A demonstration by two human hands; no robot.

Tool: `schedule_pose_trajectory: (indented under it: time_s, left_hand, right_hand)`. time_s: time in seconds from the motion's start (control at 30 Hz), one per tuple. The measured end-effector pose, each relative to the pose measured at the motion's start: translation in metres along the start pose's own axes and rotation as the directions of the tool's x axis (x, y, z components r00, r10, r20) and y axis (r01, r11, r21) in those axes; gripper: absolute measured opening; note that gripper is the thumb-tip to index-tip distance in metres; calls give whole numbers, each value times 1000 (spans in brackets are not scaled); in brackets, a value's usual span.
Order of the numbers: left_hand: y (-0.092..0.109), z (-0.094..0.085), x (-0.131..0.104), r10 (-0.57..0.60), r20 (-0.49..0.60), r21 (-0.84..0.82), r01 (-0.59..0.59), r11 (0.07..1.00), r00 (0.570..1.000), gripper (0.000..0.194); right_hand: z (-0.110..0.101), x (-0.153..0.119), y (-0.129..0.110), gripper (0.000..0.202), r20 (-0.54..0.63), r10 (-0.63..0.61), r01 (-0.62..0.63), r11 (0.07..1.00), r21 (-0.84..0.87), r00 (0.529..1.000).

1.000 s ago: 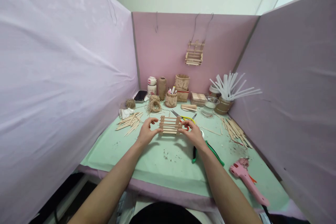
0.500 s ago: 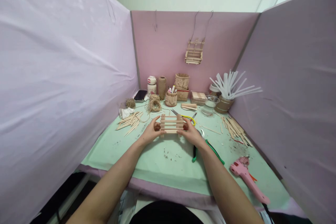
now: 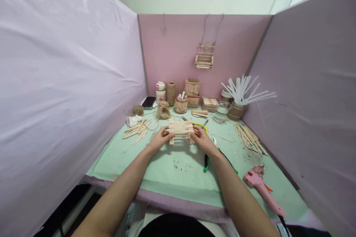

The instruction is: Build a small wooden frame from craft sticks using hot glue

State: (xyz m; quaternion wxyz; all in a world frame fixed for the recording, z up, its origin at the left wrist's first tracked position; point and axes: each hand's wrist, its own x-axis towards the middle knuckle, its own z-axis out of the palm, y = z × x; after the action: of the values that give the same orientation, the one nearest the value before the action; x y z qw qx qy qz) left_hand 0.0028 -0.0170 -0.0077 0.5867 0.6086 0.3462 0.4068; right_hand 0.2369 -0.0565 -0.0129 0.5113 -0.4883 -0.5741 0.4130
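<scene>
A small frame of popsicle sticks [image 3: 180, 129] is held between my two hands over the middle of the green-covered table. Its slatted face is turned up toward me. My left hand [image 3: 161, 139] grips the left end, thumb in front and fingers behind. At the right end my right hand [image 3: 202, 139] pinches it the same way. Just behind it lie scissors with yellow handles [image 3: 202, 126], partly hidden. Green-handled pliers [image 3: 206, 163] rest under my right forearm, which covers part of them.
A pink glue gun [image 3: 263, 189] lies at the right front. Loose sticks are piled at left [image 3: 137, 130] and right [image 3: 250, 139]. Along the back stand a twine coil [image 3: 163, 110], a pen holder [image 3: 181, 105], a clear bowl [image 3: 222, 111] and white glue sticks [image 3: 243, 90]. A stick-built swing [image 3: 204, 61] hangs behind.
The stick frame has been tilted in my hands, so its flat slatted side now shows instead of the spaced bars. Both hands stay at its ends.
</scene>
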Motion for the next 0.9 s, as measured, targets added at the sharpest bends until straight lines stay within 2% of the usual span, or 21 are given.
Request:
schedule_pose_trajectory:
  time_s: [0.23,0.33,0.43,0.53,0.7,0.77,0.9]
  left_hand:
    - [0,1,0,-22,-111,-23,20,1000,994,66]
    - [4,4,-1,63,-157,29,-59,998,986,66]
    - [5,7,-1,175,-230,143,-144,979,957,67]
    - [3,10,-1,219,-282,223,-158,962,934,64]
    - [-2,13,-5,260,-277,350,-155,924,925,49]
    - [-4,14,-6,254,-261,385,-141,912,931,54]
    - [-5,14,-9,210,-170,386,-131,913,963,77]
  right_hand:
    - [-1,-1,-1,40,-53,-25,25,1000,0,998]
    - [-1,1,2,43,-108,-42,39,999,-36,993]
    - [-1,4,6,46,-166,-62,49,996,-78,984]
    - [0,5,9,48,-192,-80,59,992,-114,978]
    - [5,3,6,46,-175,-113,87,984,-153,978]
    - [7,2,6,45,-158,-124,97,981,-165,980]
    - [10,2,7,44,-138,-120,93,978,-187,983]
